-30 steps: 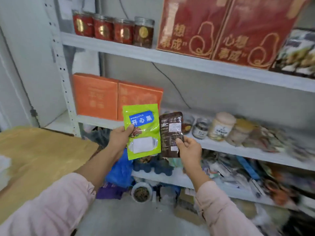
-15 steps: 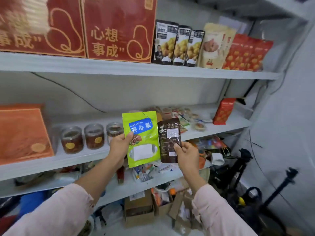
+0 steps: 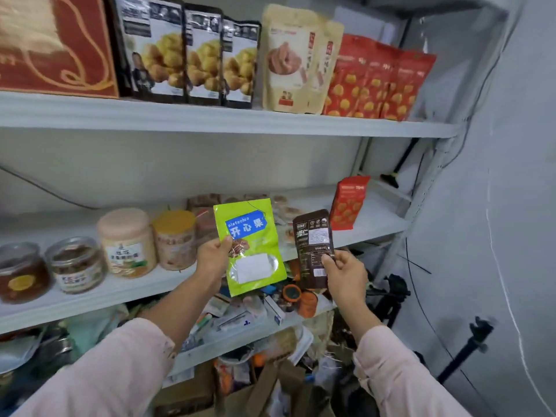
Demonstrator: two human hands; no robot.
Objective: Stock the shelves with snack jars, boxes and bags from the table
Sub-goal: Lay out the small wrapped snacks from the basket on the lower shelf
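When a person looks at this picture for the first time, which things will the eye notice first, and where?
The bright green plastic snack bag with a blue label stands out at the centre, held upright by the left hand, with a smaller dark brown foil bag in the right hand beside it. Above them, on the white upper shelf, stands a colourful row of black, beige and red snack bags.

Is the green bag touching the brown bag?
Apart. The head view shows a clear gap between the green bag and the brown bag.
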